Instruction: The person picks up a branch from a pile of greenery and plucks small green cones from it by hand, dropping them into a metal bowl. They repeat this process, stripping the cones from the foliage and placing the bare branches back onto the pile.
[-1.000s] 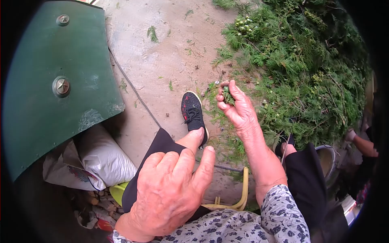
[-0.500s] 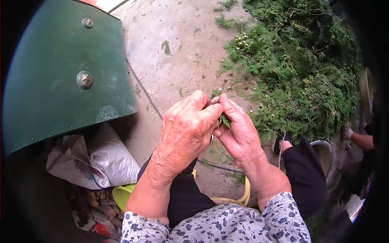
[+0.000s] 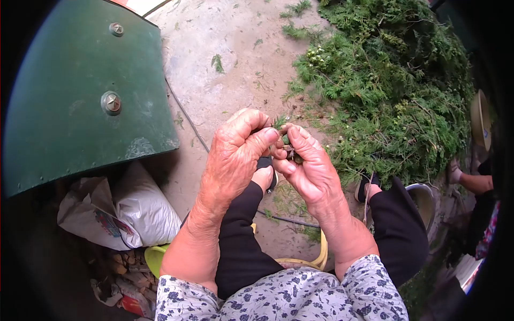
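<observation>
Left of the cuttings pile (image 3: 396, 91), the left hand (image 3: 235, 155) has come up to meet the right hand (image 3: 313, 174). Both grips are pinched closed on the sprig (image 3: 286, 140), fingertips touching, so it is now worked two-handed.

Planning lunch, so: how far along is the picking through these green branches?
Little looks done: only stray bits lie on the concrete, and what the basin holds is unclear. In hand: left hand and right hand pinch one small sprig. Remaining: a large pile of branches.
</observation>
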Demonstrator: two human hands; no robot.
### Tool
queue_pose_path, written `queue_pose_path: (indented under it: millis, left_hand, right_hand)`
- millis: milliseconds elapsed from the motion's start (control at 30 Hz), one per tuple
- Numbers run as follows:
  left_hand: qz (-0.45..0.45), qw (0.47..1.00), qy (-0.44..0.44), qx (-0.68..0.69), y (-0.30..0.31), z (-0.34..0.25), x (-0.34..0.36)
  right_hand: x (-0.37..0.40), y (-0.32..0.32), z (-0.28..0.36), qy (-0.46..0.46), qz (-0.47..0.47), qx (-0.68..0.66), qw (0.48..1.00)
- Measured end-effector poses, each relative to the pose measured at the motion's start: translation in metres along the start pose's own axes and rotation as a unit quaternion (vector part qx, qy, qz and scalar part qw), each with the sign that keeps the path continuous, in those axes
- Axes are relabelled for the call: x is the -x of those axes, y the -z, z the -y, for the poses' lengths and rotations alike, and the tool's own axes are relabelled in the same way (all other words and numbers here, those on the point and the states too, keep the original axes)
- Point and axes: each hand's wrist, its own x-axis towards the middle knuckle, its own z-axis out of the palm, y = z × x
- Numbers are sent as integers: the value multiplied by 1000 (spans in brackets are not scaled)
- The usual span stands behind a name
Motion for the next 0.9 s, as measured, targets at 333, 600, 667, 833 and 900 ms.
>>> queue_pose_path:
  millis: [333, 600, 667, 833, 900]
  left_hand:
    - [45, 898, -106, -424, 8, -7, 15]
    - [149, 850, -90, -497, 5, -11, 19]
    - [162, 852, -97, -488, 3, -11, 19]
    - [149, 846, -209, -468, 3, 3, 19]
    - [136, 830, -237, -487, 1, 7, 18]
  right_hand:
    - [-61, 180, 41, 89, -181, 148, 968]
    - [-158, 257, 44, 164, -319, 571, 738]
    - [-183, 259, 43, 255, -275, 696, 613]
    - [-226, 270, 37, 333, -188, 774, 505]
    - [-233, 273, 40, 257, -198, 827, 460]
